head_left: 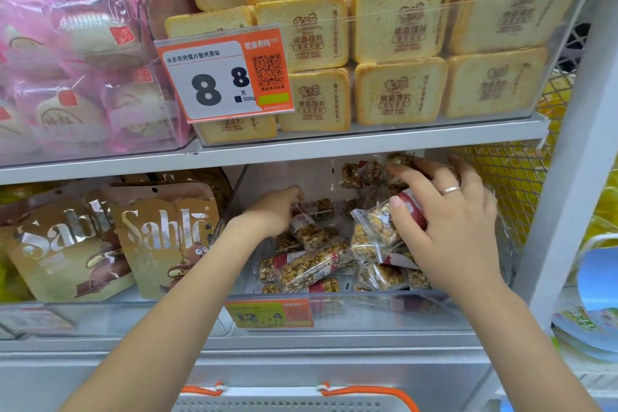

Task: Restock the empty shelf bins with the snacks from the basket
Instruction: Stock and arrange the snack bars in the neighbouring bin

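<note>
Both of my hands reach into a clear shelf bin [368, 309] on the lower shelf. Several clear packets of nut bars [311, 266] with red labels lie heaped in it. My right hand [448, 221], a ring on one finger, grips a bundle of these packets [374, 231] at the right side of the bin, thumb over a red label. My left hand [271, 211] is deeper in at the left, its fingers curled on a packet [312, 207] near the back. The basket [294, 400], white with orange handles, shows only its rim at the bottom edge.
Left of the bin stand gold Sable pouches [160, 237]. The shelf above holds toast-shaped packs [398, 94] behind an orange price tag [224, 77], and pink wrapped cakes [77, 70] at left. A white upright [568, 160] and yellow mesh [511, 177] bound the right side.
</note>
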Motion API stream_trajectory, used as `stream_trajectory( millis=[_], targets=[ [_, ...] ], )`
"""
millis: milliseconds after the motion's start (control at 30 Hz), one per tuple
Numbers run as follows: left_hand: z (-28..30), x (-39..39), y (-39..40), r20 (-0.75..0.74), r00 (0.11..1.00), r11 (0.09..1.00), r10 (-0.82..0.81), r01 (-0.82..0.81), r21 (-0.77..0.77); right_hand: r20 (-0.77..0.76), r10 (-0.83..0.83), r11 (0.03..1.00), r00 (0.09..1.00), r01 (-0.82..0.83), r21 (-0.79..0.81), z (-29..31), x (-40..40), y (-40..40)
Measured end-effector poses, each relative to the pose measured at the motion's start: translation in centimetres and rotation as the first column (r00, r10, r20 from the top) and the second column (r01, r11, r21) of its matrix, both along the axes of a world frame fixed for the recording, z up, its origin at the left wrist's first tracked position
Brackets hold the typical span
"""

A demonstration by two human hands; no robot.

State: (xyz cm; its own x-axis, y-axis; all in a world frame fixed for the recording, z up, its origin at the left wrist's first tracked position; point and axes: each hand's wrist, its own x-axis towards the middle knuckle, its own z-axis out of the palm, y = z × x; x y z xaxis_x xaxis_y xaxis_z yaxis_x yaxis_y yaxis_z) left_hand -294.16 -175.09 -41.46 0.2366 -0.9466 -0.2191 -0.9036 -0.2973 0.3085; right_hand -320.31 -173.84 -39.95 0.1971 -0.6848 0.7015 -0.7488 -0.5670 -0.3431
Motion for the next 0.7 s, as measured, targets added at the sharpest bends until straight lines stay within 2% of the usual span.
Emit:
stream_trajectory(
  millis=[67, 167, 300, 433, 700],
  targets=[
    [0.0, 0.4, -0.3, 0.231, 0.959, 0.986, -0.164, 0.160, 0.036, -0.005, -0.003, 1.000, 1.000, 0.003, 0.004, 0.0, 0.1, -0.1],
    [0.1, 0.4, -1.2, 0.335, 0.885, 0.947, -0.322, 0.306, 0.102, -0.003, -0.006, 1.000, 1.000, 0.006, 0.013, 0.0, 0.0, -0.1],
    [0.5, 0.6, -2.0, 0.200, 0.953, 0.972, -0.227, 0.209, 0.111, 0.002, -0.003, 1.000, 1.000, 0.003, 0.015, 0.0, 0.1, -0.1],
    [0.0, 1.0, -2.8, 0.202, 0.960, 0.972, -0.196, 0.162, 0.170, -0.002, 0.002, 1.000, 1.000, -0.002, 0.028, 0.1, 0.1, -0.1],
    [-0.8, 1.3, -2.2, 0.239, 0.968, 0.993, -0.082, 0.099, -0.060, -0.005, 0.033, 0.999, 0.999, -0.033, 0.021, 0.1, -0.3, 0.1]
  ],
)
